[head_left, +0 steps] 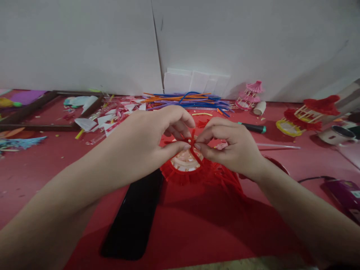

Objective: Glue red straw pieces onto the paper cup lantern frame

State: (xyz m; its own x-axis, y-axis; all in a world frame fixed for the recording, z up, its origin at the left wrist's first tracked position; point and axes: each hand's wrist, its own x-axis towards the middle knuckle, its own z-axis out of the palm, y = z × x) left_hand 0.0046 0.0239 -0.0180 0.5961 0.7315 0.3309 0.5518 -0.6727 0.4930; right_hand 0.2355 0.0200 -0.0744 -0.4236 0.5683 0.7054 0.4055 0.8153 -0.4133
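Observation:
My left hand and my right hand meet over a small round craft piece with a red fuzzy fringe and a pale centre. Between their fingertips is a red pipe cleaner, one end of it sloping down across the pale middle. The left thumb and fingers pinch it from one side, the right thumb and forefinger from the other. Fingers hide part of the craft piece's far side. Beside it, under my right wrist, lie loose red pipe cleaners.
A black phone lies in front. Behind are blue and orange pipe cleaners, white and pink scraps and a pink pagoda model. Rightward stand a red pagoda model, a mug and a purple device. A marker lies nearby.

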